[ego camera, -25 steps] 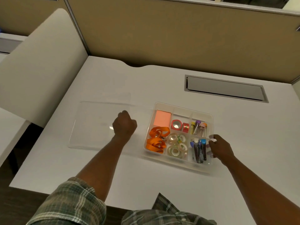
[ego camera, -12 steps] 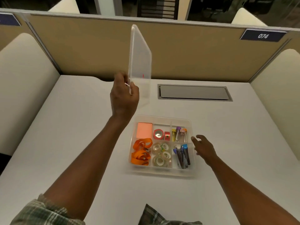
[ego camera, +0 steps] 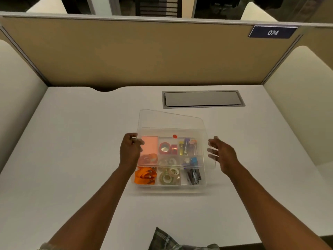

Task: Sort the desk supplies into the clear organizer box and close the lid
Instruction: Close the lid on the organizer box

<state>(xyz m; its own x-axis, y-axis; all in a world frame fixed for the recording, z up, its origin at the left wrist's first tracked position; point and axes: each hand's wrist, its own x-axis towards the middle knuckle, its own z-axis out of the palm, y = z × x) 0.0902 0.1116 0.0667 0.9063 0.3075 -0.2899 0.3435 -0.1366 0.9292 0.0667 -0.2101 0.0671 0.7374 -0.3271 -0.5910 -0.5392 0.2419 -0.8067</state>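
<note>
The clear organizer box (ego camera: 169, 187) sits mid-desk with its compartments filled: a pink sticky pad (ego camera: 149, 145), red tape rolls (ego camera: 166, 148), orange lanyards (ego camera: 145, 176), clear tape rolls (ego camera: 169, 176), markers and a stapler (ego camera: 193, 175). The clear lid (ego camera: 169, 120) hovers tilted over the box's far half, with a small red dot on it. My left hand (ego camera: 130, 150) grips the lid's left edge. My right hand (ego camera: 220, 153) touches the lid's right edge with spread fingers.
A grey cable hatch (ego camera: 202, 98) is set into the white desk (ego camera: 72, 141) behind the box. Tan partition walls enclose the desk at the back and sides, with a "074" sign (ego camera: 272, 32) at top right.
My left hand has brought the lid down from upright in the air to over the box. My right hand has risen from beside the box to the lid's right edge.
</note>
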